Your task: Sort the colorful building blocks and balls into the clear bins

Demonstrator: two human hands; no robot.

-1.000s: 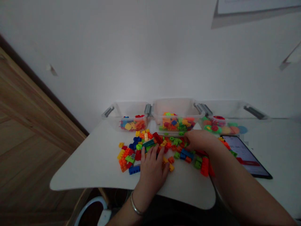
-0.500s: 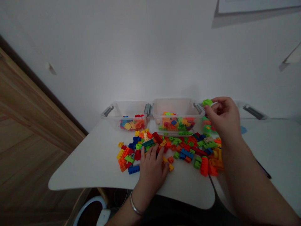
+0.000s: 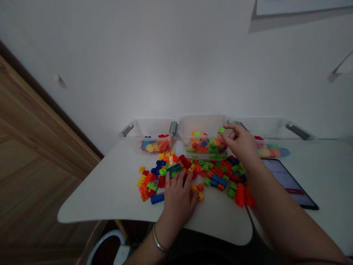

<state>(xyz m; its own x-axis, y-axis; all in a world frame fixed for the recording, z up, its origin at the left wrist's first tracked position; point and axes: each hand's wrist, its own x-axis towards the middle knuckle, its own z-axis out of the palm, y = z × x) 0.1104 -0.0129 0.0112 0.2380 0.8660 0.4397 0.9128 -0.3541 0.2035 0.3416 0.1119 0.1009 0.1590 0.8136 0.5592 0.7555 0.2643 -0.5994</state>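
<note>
Left of table free; bricks (bins behind) block ctr.

Right hand pinches green brick, seemingly over middle bin.

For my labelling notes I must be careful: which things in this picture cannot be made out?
Head view, loose bricks: those under the left hand are covered by it.
Head view, green brick in the right hand: too small to tell its studs.
Head view, tablet: screen text too small.
Head view, right bin: contents partly behind the right hand.
</note>
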